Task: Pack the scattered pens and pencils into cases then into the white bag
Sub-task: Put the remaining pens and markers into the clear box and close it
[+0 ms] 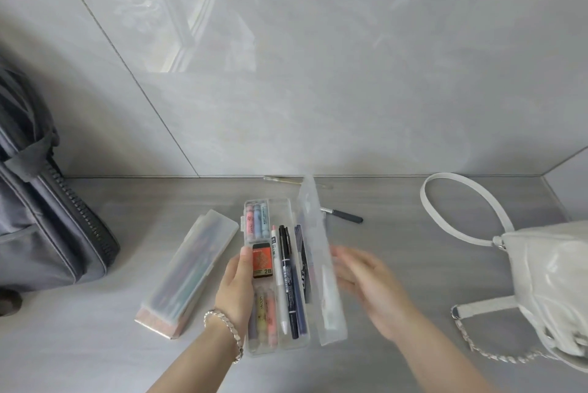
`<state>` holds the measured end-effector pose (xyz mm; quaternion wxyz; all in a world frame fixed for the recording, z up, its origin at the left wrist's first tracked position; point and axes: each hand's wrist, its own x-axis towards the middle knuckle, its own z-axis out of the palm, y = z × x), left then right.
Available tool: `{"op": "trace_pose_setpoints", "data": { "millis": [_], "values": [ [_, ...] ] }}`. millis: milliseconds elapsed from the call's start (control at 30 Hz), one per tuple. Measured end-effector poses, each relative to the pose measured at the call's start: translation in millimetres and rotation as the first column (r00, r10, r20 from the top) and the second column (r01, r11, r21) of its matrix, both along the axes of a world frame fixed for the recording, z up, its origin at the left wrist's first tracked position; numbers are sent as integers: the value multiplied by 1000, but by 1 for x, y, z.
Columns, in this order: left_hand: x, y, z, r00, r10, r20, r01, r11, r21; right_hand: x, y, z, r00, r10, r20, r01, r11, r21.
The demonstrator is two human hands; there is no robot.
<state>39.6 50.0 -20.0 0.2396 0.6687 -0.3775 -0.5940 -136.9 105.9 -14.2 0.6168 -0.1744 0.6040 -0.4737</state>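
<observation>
An open clear plastic case [288, 211] lies in the middle of the grey counter, holding highlighters, a 2B lead box and several pens. Its lid [321, 252] stands up on the right side. My left hand [237, 284] holds the case's left edge, thumb by the lead box. My right hand [369, 284] is blurred, fingers spread, just right of the lid; whether it touches the lid I cannot tell. A second clear case [187, 268], closed and filled, lies to the left. A loose black pen [345, 215] lies behind the lid. The white bag [550, 281] sits at the right.
A grey backpack [41, 208] stands at the left edge of the counter. A thin clear pen [281, 180] lies along the tiled wall behind the case. The white bag's strap [445, 198] and chain [471, 341] spread over the counter on the right.
</observation>
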Motion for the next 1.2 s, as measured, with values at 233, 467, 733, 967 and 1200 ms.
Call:
{"op": "trace_pose_setpoints", "data": {
  "millis": [233, 467, 733, 967, 1200],
  "values": [
    [-15, 11, 20, 969, -124, -213, 135, 990, 35, 32, 3, 11, 889, 253, -381, -305, 949, -83],
    [-13, 15, 11, 980, -126, -153, 128, 992, 6, 36, 8, 1, 900, 175, -398, -194, 981, -7],
    [-4, 10, 14, 888, -138, -439, 172, 984, 38, 26, 11, 5, 988, 113, -109, -125, 986, -111],
    [-20, 10, 21, 891, -241, -384, 224, 970, -90, 45, 14, 21, 742, 26, -669, -229, 949, -217],
    [-29, 12, 17, 925, -27, -378, 31, 1000, 3, 48, 6, 27, 596, 175, -784, -445, 884, -141]
  ]
}}
